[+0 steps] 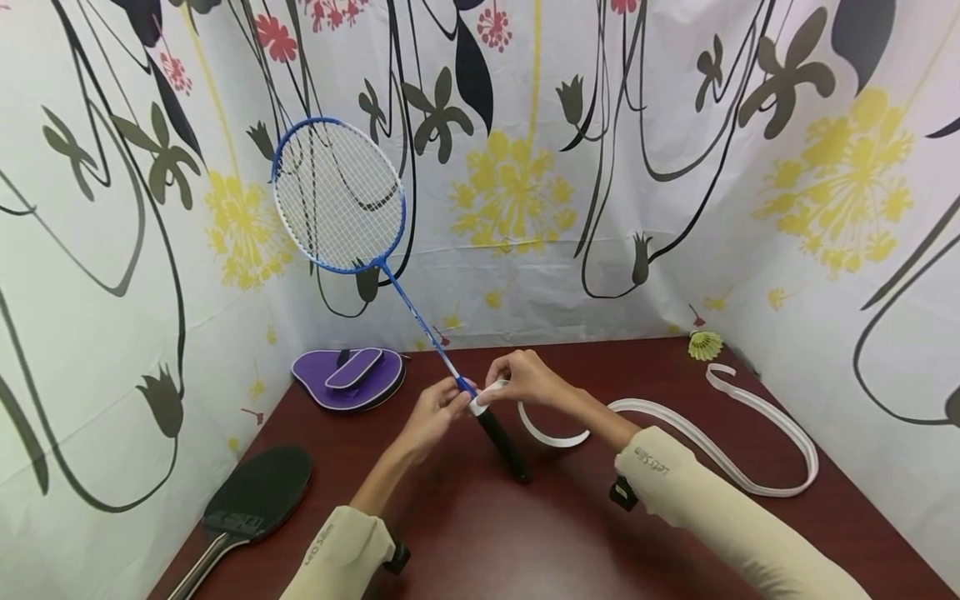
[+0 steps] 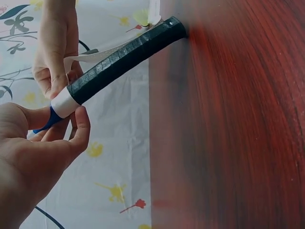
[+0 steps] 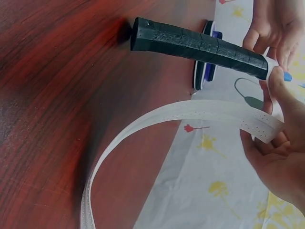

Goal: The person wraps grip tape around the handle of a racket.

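A blue and white badminton racket stands tilted over the table, its strung head up at the left and its black-wrapped handle pointing down. My left hand holds it by the blue cone just above the handle, thumb and fingers on either side. A band of white grip tape circles the top of the handle, over the edge of the black wrap. My right hand pinches this tape against the handle. From its fingers the perforated strip hangs in a loop and runs off to the right.
On the dark red table, a purple paddle case lies at the back left and a black table tennis bat at the front left. Tape curls along the right side, near a yellow shuttlecock. Patterned curtains surround the table.
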A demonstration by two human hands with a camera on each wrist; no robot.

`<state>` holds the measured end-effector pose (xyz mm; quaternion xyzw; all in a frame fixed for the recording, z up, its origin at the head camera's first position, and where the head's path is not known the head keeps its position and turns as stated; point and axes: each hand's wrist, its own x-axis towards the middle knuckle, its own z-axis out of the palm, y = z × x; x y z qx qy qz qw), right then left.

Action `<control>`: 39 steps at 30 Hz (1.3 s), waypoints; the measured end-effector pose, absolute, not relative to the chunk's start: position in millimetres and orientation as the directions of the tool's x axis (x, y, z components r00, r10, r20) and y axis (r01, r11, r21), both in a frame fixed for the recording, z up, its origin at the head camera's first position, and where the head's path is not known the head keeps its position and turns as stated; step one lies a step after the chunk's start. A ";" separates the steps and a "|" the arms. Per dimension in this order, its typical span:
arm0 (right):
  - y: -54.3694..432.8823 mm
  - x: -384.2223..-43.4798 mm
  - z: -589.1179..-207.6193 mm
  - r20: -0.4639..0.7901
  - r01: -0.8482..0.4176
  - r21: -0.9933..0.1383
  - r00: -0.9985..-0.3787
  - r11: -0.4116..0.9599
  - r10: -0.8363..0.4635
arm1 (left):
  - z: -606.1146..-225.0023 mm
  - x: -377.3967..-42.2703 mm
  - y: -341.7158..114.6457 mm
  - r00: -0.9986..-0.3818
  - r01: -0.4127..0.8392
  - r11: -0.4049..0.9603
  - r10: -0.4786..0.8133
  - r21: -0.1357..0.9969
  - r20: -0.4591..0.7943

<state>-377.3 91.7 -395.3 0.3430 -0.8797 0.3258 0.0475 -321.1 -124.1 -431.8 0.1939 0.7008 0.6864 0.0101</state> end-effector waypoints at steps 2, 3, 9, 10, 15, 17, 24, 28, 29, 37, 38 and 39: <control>90.8 -377.4 -395.6 0.283 -0.612 -0.549 -0.777 0.569 -0.563 | -433.1 -321.4 -125.2 -0.925 0.259 -0.008 0.286 0.966 0.250; 90.4 -377.2 -395.3 0.267 -0.599 -0.554 -0.786 0.578 -0.558 | -433.6 -321.3 -125.6 -0.925 0.257 -0.005 0.287 0.966 0.248; 88.6 -376.4 -390.3 0.166 -0.545 -0.588 -0.805 0.598 -0.570 | -436.0 -321.9 -127.2 -0.920 0.292 0.038 0.285 0.956 0.270; 88.5 -376.5 -390.0 0.149 -0.536 -0.596 -0.806 0.598 -0.574 | -436.3 -322.2 -127.0 -0.919 0.303 0.047 0.280 0.952 0.279; 89.2 -376.2 -393.1 0.093 -0.493 -0.662 -0.801 0.564 -0.591 | -439.0 -323.9 -125.2 -0.918 0.332 0.078 0.256 0.940 0.303; 89.9 -375.7 -395.4 0.087 -0.481 -0.692 -0.796 0.539 -0.599 | -439.8 -324.0 -124.7 -0.921 0.328 0.077 0.249 0.942 0.300; 93.5 -372.2 -405.2 0.112 -0.450 -0.738 -0.816 0.502 -0.567 | -444.1 -323.4 -124.9 -0.926 0.309 0.052 0.247 0.950 0.287; 94.2 -371.1 -408.7 0.110 -0.431 -0.746 -0.832 0.508 -0.544 | -445.7 -320.8 -125.3 -0.930 0.295 0.039 0.242 0.955 0.278; 93.9 -370.7 -409.4 0.114 -0.433 -0.748 -0.831 0.503 -0.545 | -446.1 -319.9 -125.4 -0.930 0.292 0.027 0.241 0.956 0.277; 91.5 -368.1 -409.1 0.166 -0.450 -0.730 -0.848 0.515 -0.504 | -445.6 -317.8 -122.5 -0.932 0.274 -0.056 0.229 0.960 0.279; 91.3 -367.9 -409.4 0.176 -0.456 -0.724 -0.847 0.518 -0.501 | -445.3 -317.8 -121.3 -0.939 0.269 -0.051 0.210 0.962 0.274; 91.2 -367.8 -409.8 0.186 -0.465 -0.717 -0.846 0.520 -0.500 | -445.2 -318.1 -120.1 -0.946 0.266 -0.031 0.183 0.964 0.267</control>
